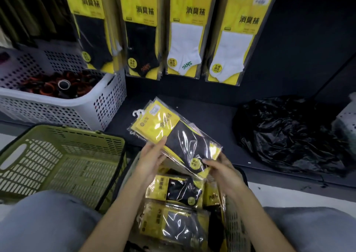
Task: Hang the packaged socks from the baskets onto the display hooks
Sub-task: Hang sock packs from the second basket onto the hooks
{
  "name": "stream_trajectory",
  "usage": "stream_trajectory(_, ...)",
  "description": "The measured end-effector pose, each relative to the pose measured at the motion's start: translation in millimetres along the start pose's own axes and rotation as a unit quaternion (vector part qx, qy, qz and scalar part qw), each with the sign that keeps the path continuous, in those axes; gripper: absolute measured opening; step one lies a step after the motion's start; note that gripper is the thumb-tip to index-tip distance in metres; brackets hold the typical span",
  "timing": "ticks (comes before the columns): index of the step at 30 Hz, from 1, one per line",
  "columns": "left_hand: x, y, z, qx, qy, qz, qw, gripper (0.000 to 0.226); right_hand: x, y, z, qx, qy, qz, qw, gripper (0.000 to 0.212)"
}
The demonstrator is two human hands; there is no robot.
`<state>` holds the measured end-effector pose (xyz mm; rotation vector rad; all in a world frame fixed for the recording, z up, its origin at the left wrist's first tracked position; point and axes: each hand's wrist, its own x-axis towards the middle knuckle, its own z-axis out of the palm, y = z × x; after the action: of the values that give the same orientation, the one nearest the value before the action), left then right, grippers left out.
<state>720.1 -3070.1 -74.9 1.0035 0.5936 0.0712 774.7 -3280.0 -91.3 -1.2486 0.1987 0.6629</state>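
Observation:
I hold a small stack of yellow sock packets [173, 134] with dark socks, their white hangers pointing away to the upper left. My left hand [152, 158] grips the stack's left edge, thumb on top. My right hand [221, 170] holds the near lower end, thumb on the round label. Below the hands, a basket [234, 226] between my knees holds several more sock packets [179, 192]. On the dark display wall hang rows of the same packets, black socks [142, 39] at left and white socks [185, 45] at right; the hooks themselves are out of view.
An empty olive green basket [63, 136] stands at my left. Behind it a white perforated basket [107, 97] holds dark round items. A crumpled black plastic bag [289, 134] lies on the dark base shelf at right. My knees in grey fabric fill the lower corners.

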Motion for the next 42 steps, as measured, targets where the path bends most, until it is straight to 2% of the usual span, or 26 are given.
stream_trajectory(2, -3, 26, 15, 0.066, -0.015, 0.066, 0.995, 0.038, 2, -24, 3, -0.057, 0.059, -0.079, 0.993, 0.064)
stream_trajectory(6, -5, 65, 50, 0.145, -0.060, 0.161, 0.974, 0.024, -1, -85, 26, -0.107, 0.046, -0.233, 0.966, 0.037)
stream_trajectory(8, -6, 78, 67, 0.170, -0.087, 0.184, 0.964, 0.024, -8, -112, 42, -0.119, 0.044, -0.292, 0.948, 0.025)
stream_trajectory(12, -10, 96, 95, 0.186, -0.108, 0.215, 0.953, 0.033, -20, -148, 62, -0.094, 0.056, -0.370, 0.922, 0.015)
stream_trajectory(21, -8, 131, 129, 0.157, -0.083, 0.266, 0.948, 0.028, -27, -197, 63, -0.062, 0.032, -0.349, 0.935, 0.016)
stream_trajectory(25, 2, 157, 126, 0.157, -0.036, 0.306, 0.938, 0.027, -22, -222, 52, -0.040, 0.067, -0.369, 0.926, 0.019)
stream_trajectory(28, 7, 179, 121, 0.172, -0.037, 0.341, 0.923, 0.023, -16, -247, 48, -0.028, 0.093, -0.381, 0.920, 0.018)
stream_trajectory(31, 12, 196, 118, 0.189, -0.033, 0.359, 0.913, 0.014, -10, -272, 48, -0.035, 0.106, -0.393, 0.913, 0.015)
stream_trajectory(36, 19, 210, 111, 0.186, -0.007, 0.360, 0.914, 0.014, 8, -292, 55, -0.103, 0.102, -0.417, 0.897, 0.012)
stream_trajectory(42, 19, 215, 111, 0.201, -0.008, 0.356, 0.913, 0.008, 43, -300, 61, -0.112, 0.116, -0.381, 0.910, 0.005)
